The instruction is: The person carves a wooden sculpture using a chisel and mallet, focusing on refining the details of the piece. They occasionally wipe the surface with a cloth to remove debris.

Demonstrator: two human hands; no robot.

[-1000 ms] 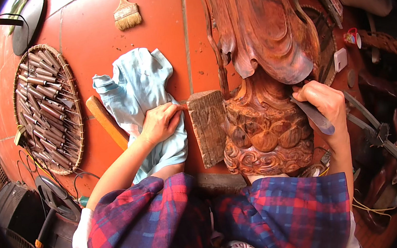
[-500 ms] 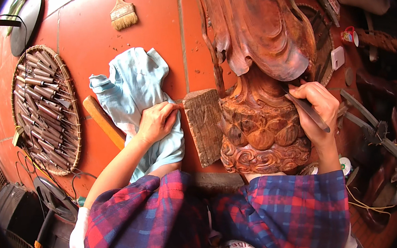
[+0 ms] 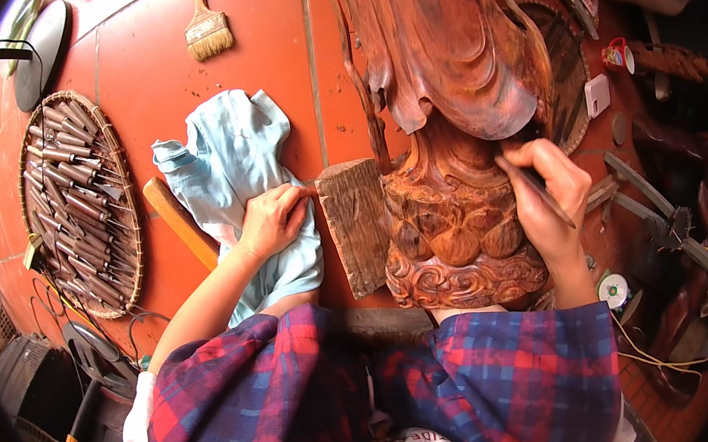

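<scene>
A large reddish-brown wood carving (image 3: 460,235), with smooth draped folds above and a base of rounded petals and curls, lies in front of me. At its right side, my right hand (image 3: 546,186) pinches a slim dark tool (image 3: 549,199). The tool's tip sits in the shadow under the folds, so its shape is hidden. My left hand (image 3: 274,221) rests on a light blue cloth (image 3: 236,147) draped over my leg, its curled fingers pressed into the fabric. A rough wooden block (image 3: 356,229) stands between the cloth and the carving.
A round woven tray (image 3: 137,237) of wood-handled tools lies at left. A wide brush (image 3: 208,32) is at the top, and a curved wooden piece (image 3: 180,223) by the cloth. At right are a cup (image 3: 618,58), a white device (image 3: 597,95), a spool (image 3: 613,291) and metal bars (image 3: 689,248).
The view has shifted slightly, so most things sit a little farther left. My right hand keeps its pinch on the tool beside the carving. My left hand stays on the cloth.
</scene>
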